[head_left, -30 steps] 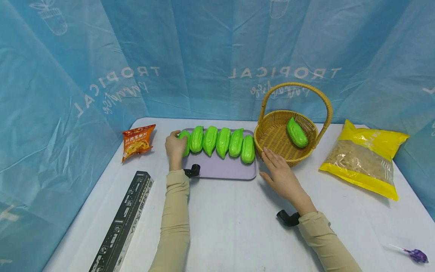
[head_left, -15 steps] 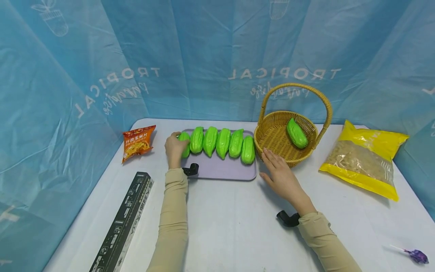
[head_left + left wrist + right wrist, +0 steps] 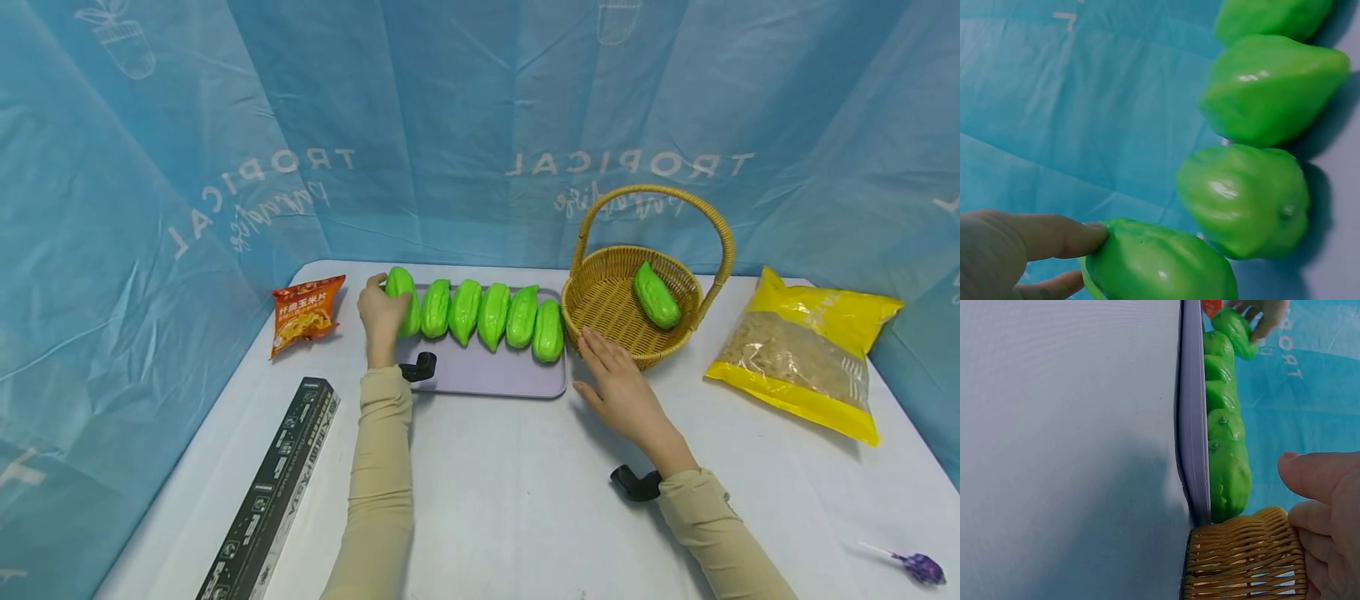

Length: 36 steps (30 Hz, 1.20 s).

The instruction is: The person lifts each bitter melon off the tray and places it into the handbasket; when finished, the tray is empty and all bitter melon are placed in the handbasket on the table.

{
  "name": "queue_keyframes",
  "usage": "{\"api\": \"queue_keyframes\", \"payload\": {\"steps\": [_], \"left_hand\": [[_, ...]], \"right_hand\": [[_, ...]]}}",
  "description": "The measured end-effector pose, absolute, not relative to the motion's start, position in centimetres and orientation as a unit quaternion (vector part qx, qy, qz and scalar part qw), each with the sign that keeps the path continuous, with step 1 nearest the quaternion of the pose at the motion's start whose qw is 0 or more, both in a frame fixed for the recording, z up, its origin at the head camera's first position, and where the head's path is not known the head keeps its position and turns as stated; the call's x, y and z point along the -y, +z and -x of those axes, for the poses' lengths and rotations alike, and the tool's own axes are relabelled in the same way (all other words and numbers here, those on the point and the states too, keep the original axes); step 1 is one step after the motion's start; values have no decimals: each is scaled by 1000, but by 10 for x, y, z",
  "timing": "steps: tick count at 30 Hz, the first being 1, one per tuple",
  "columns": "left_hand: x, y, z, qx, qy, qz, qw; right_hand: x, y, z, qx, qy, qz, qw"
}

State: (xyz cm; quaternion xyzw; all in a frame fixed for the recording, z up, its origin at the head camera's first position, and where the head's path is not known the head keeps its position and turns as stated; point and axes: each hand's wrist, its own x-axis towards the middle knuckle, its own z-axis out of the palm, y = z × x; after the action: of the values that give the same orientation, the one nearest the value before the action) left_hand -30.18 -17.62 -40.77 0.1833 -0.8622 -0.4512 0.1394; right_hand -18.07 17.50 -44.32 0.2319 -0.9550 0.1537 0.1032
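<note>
Left hand (image 3: 381,314) gripping; right hand (image 3: 621,389) flat

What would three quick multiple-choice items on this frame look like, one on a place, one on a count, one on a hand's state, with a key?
1. Where does the wicker basket stand?
A. Left of the snack bag
B. Just right of the purple tray
C. On top of the black box

2. How many green gourds lie inside the basket?
A. One
B. Three
C. None

3. What is the left hand doing?
A. Lying flat on the table
B. Holding the lollipop
C. Gripping the leftmost green gourd of the row

Key: 1 B, the head view shows the basket beside the tray's right end. 2 A, a single gourd in the basket rests against its inner wall. 3 C, in the left wrist view fingers curl round the gourd, which sits higher than the other five in the row.
</note>
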Motion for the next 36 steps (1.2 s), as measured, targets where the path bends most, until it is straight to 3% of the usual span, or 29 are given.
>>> {"api": "queue_keyframes", "payload": {"steps": [13,36], "left_hand": [[160,-381,299,853,-484,-134,141],[71,-331,296,831,-555,5,33]], "right_hand": [[-176,-444,181,953,153,-236,113],[-176,-446,181,946,162,-245,134]]}}
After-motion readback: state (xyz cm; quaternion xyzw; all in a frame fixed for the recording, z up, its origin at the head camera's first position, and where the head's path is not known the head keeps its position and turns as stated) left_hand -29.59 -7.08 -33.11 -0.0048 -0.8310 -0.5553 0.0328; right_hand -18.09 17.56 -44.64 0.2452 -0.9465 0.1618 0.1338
